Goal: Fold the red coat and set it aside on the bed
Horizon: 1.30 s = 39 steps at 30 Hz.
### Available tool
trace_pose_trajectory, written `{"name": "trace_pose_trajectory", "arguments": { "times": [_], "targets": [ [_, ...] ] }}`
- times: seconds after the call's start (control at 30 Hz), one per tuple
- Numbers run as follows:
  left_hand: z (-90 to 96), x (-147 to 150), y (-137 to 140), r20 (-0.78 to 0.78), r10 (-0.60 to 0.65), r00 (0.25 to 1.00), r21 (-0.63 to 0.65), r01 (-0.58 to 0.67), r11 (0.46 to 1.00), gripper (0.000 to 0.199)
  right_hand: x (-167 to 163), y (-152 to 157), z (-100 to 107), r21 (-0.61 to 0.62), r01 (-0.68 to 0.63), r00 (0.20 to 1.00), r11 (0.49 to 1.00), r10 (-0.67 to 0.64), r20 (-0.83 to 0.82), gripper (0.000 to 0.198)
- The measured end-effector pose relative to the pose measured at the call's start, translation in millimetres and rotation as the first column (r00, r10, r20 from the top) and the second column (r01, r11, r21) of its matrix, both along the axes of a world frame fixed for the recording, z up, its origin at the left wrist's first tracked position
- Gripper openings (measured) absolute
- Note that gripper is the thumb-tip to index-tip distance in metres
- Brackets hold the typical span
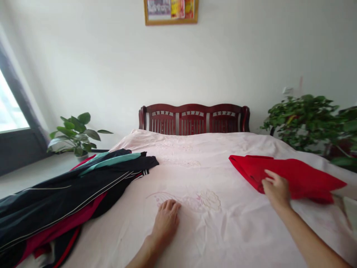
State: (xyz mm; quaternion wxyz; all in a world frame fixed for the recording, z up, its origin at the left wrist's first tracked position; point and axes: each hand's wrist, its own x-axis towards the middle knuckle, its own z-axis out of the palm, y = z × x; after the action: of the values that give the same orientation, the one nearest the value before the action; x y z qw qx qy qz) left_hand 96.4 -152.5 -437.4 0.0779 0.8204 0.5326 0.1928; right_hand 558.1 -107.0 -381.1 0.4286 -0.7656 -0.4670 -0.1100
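My left hand [167, 219] rests palm down on the pale pink bedsheet [192, 230], its fingers together and slightly bent, with nothing visible in it. On the right, my right hand [277, 190] is over the near edge of a folded red garment [304, 178]. Its index finger points out to the left and the others are bent; it does not grip the cloth. Whether the fingertips touch the garment is hard to tell. The garment lies in a flat folded shape, its exact kind hidden by the folding.
To the left lies a heap of dark, teal and magenta clothes [83, 190], with white-striped trousers on top. A dark red wooden headboard [192, 115] stands beyond the bed. Potted plants [76, 132] flank it, the bushier plant [304, 119] at right. A picture frame [171, 22] hangs above.
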Motion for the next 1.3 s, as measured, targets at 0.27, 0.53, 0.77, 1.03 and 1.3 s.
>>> {"name": "trace_pose_trajectory", "arguments": {
  "times": [0.27,0.53,0.77,1.03,1.3],
  "targets": [
    [-7.8,-34.9,-11.3,-0.162,-0.195,0.967,-0.017,0.194,0.981,0.054,-146.2,-8.5,-81.8,-0.342,-0.221,0.941,0.913,0.292,0.171,0.039],
    [-9.6,-125.1,-5.0,-0.234,0.108,0.966,0.015,-0.108,0.994,0.054,-160.5,-25.6,-73.7,-0.484,-0.108,0.863,0.868,0.324,0.387,0.042],
    [-7.5,-142.0,-4.1,-0.209,0.256,0.944,0.044,-0.252,0.967,0.049,-159.1,-24.8,-77.2,-0.444,-0.117,0.865,0.888,0.311,0.393,0.042],
    [-4.5,-140.9,-3.5,-0.239,0.250,0.938,0.000,-0.258,0.966,0.051,-149.0,-20.8,-80.0,-0.441,-0.163,0.881,0.883,0.331,0.337,0.042],
    [-2.3,-139.7,-2.9,-0.278,0.244,0.929,-0.012,-0.257,0.966,0.051,-143.1,-20.4,-84.8,-0.450,-0.211,0.876,0.868,0.372,0.307,0.045]
  ]
}}
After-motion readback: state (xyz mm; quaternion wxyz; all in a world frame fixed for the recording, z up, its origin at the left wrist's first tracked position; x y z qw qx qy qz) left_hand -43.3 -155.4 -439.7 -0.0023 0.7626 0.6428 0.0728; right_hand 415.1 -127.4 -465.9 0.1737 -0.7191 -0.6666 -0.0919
